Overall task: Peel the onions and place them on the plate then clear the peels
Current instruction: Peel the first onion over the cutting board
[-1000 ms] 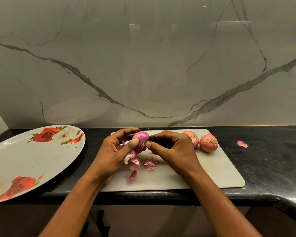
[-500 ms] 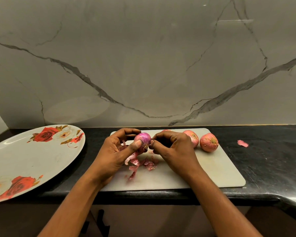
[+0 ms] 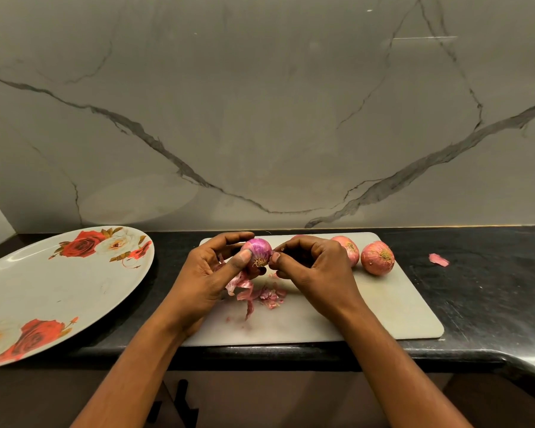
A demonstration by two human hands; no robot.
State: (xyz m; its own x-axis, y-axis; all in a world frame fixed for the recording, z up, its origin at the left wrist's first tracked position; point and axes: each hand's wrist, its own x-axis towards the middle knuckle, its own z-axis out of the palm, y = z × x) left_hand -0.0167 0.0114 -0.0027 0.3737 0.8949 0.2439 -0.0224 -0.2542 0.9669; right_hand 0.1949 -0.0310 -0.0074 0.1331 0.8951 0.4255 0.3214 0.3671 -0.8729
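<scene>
My left hand [image 3: 212, 273] grips a partly peeled purple onion [image 3: 258, 249] above the white cutting board [image 3: 383, 313], thumb on its front, root end facing me. My right hand [image 3: 317, 270] has its fingers curled, and thumb and forefinger pinch at the onion's skin beside the root. Loose pink peels [image 3: 260, 293] lie on the board under the hands. Two unpeeled onions stand at the board's back, one [image 3: 349, 248] partly behind my right hand, the other [image 3: 377, 257] to its right. A further onion shows only as a sliver behind my right hand. The large rose-patterned plate [image 3: 44, 291] lies at the left.
A stray peel [image 3: 438, 260] lies on the black counter [image 3: 491, 288] right of the board. The marble wall rises right behind the counter. The counter's front edge curves toward me at the right.
My right hand's thumb and finger have closed in on the onion's root end. The onion has turned slightly in my left hand, showing the root more.
</scene>
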